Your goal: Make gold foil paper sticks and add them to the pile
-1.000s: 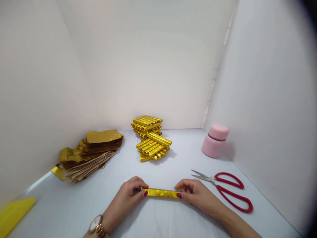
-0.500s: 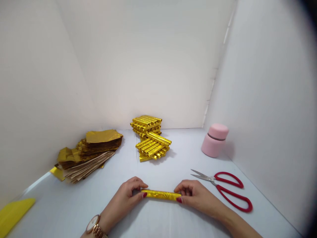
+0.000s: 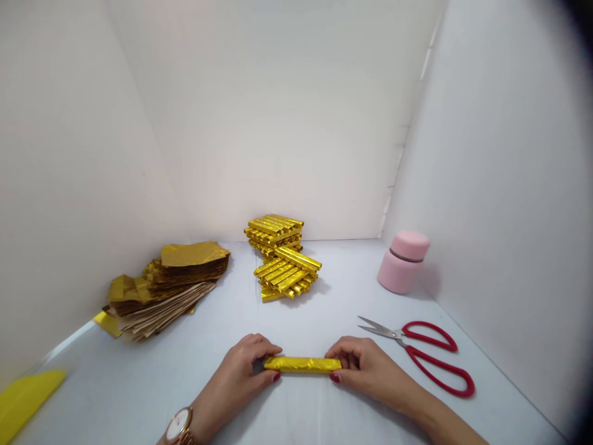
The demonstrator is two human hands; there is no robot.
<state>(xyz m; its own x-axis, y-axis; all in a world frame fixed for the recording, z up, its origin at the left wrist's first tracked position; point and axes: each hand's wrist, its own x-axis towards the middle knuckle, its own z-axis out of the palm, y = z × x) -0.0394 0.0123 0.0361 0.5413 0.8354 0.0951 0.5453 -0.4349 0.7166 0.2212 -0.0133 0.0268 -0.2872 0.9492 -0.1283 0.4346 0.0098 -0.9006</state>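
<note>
A folded gold foil strip (image 3: 302,364) lies crosswise on the white table near the front edge. My left hand (image 3: 241,374) pinches its left end with thumb and fingers closed. My right hand (image 3: 365,368) pinches its right end the same way. A gold-coloured watch (image 3: 178,426) sits on my left wrist. Behind the strip, two stacks of finished gold strips (image 3: 282,262) stand near the back wall.
A pile of gold-faced paper sheets (image 3: 162,290) lies at the left. Red-handled scissors (image 3: 417,352) lie to the right of my right hand. A pink jar (image 3: 402,262) stands by the right wall. A yellow sheet (image 3: 25,398) shows at the bottom left corner.
The strip between my hands has turned so a broader flat face shows, and both hands have closed in slightly on its ends.
</note>
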